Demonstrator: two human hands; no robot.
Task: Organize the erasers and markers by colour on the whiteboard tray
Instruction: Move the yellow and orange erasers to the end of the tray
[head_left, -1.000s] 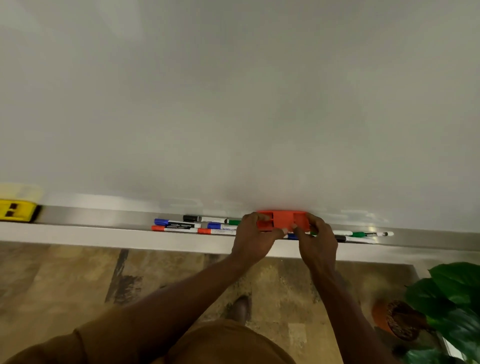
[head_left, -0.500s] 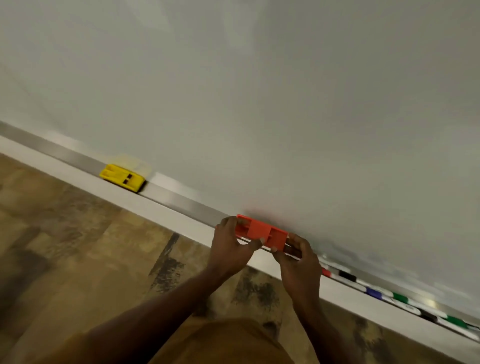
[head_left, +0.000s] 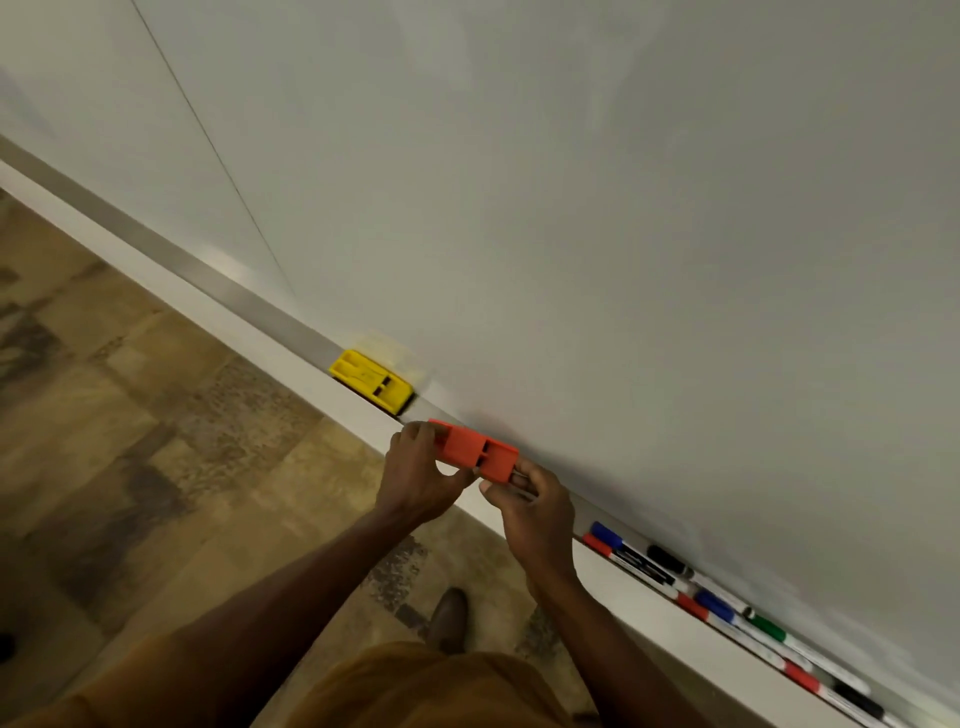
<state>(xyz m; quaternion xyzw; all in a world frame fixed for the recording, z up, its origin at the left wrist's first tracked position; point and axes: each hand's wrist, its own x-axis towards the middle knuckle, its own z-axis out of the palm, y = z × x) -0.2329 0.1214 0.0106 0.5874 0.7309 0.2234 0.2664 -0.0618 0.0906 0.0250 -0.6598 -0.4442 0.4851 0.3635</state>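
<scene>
**Orange eraser nearly at the yellow one**

Orange plastic is what I have between my fingers: the orange eraser (head_left: 475, 451), held at both ends over the tray (head_left: 270, 312). My left hand (head_left: 423, 475) pinches the end toward the yellow eraser (head_left: 373, 382), thumb under and fingers over the top; my right hand (head_left: 535, 512) clamps the other end. I cannot tell whether its underside touches the tray or rides just above it.

The relation that matters is along the tray. The orange eraser's long axis runs parallel to the rail, and so does the yellow eraser's, which lies flat in the tray further along past my left hand. Only a short gap of bare rail separates the two, so my left hand is the nearer one and its fingertips sit in the path. I judge the next move calls for sliding on in line and clearing those fingers before the ends meet.

The markers (head_left: 675, 569) lie in a loose row well behind my right hand, blue, red, black and green caps mixed.

A second ago I was holding this eraser right among the markers, with the yellow one far off at the edge of view. Half a second ago the gap was still wide; now it has almost closed.
</scene>
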